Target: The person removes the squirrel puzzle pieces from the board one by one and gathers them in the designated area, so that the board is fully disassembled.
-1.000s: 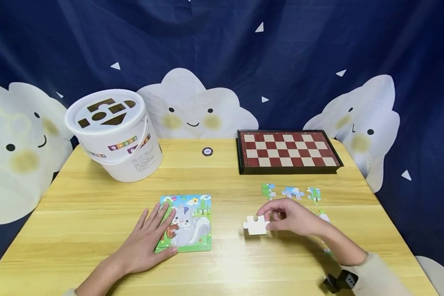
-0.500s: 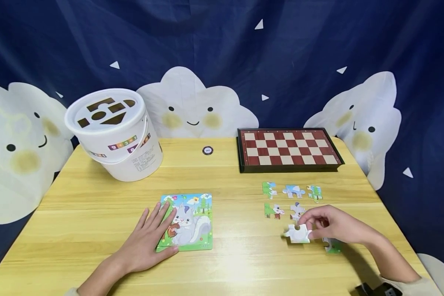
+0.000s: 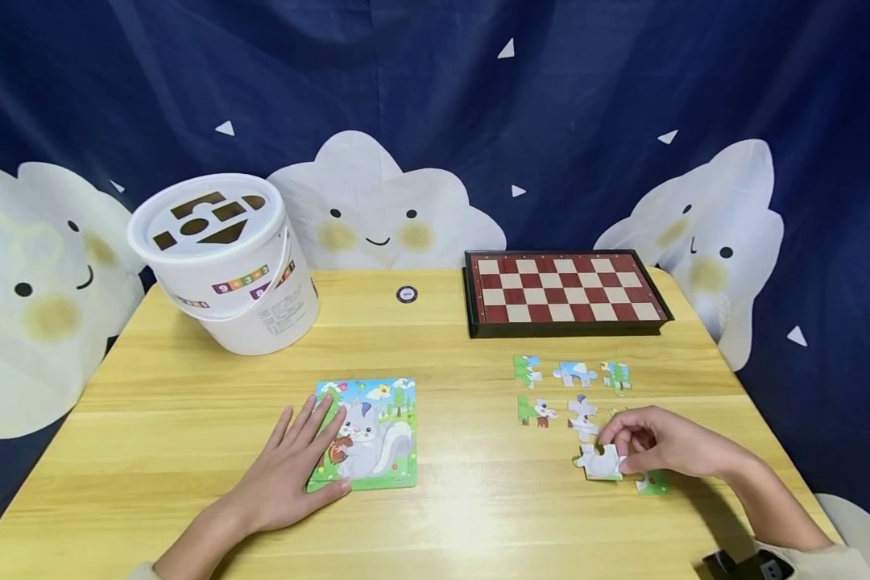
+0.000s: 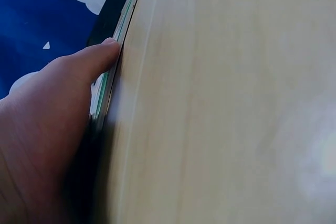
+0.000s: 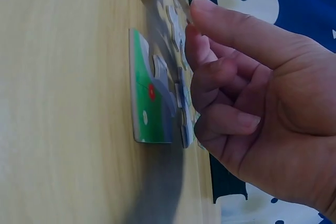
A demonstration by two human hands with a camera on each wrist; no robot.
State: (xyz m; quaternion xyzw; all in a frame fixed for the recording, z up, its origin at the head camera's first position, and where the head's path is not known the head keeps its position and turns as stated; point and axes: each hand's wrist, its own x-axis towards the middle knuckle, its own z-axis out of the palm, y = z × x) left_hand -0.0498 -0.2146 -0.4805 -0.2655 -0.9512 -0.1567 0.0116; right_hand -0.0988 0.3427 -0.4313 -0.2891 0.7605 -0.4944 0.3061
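Observation:
My left hand [image 3: 286, 463] lies flat with spread fingers on the left side of a square squirrel picture board [image 3: 384, 475]; its thumb touches the near edge. At the right, my right hand [image 3: 667, 443] pinches a pale jigsaw piece [image 3: 600, 462] between thumb and fingers, just below the piece with the squirrel's head [image 3: 582, 415]. Around it lie a green-edged corner piece [image 5: 146, 95], a piece with tree and acorn [image 3: 535, 412], and a row of pieces behind, among them a blue sky piece [image 3: 575, 373]. My right hand partly hides another piece.
A black-framed checkered board [image 3: 569, 294] stands at the back right. A white bucket [image 3: 235, 282] with shaped holes in its lid stands back left. Between them lies a small round dark token [image 3: 407, 295]. A dark blue curtain [image 3: 435, 80] hangs behind the table.
My right hand has carried the jigsaw piece to the right and down among the other pieces, uncovering the middle row. My left hand has stayed on the picture board.

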